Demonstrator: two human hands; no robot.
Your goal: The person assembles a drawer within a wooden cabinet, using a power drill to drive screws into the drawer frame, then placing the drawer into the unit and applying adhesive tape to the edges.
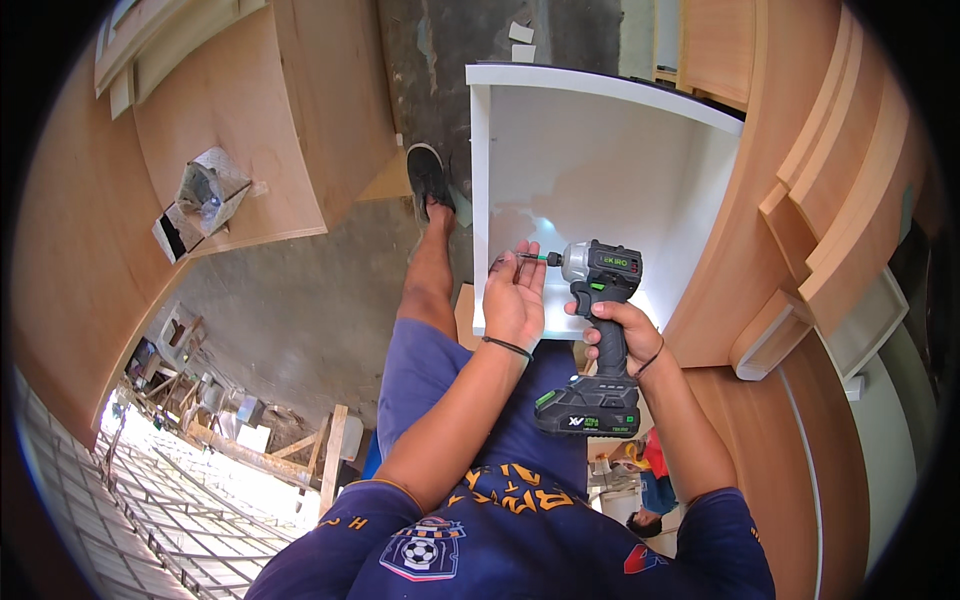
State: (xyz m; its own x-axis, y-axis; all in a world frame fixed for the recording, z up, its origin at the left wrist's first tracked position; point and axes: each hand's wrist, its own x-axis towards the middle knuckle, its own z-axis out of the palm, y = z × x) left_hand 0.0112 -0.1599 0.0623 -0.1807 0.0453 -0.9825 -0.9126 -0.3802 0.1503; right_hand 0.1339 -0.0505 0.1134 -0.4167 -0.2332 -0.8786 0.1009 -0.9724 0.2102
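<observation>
My right hand [630, 325] is wrapped round the grip of a black and grey cordless impact driver [606, 270]. Its battery hangs toward me and its nose faces left. A driver bit [541, 258] with a green band sticks out of the chuck. My left hand [515, 305] is palm up at the bit's end, thumb and fingers closed about the tip. Whatever is pinched there is too small to make out. Both hands are over the near edge of a white open-fronted cabinet box [481, 200], whose inside shows a bright spot of light.
Wooden panels and a plywood cabinet [350, 90] stand at the left, with a crumpled plastic bag [212, 190] on it. Brown cabinet parts and a small drawer [775, 335] are at the right. Scrap wood [270, 460] lies lower left. Another person [655, 480] is behind.
</observation>
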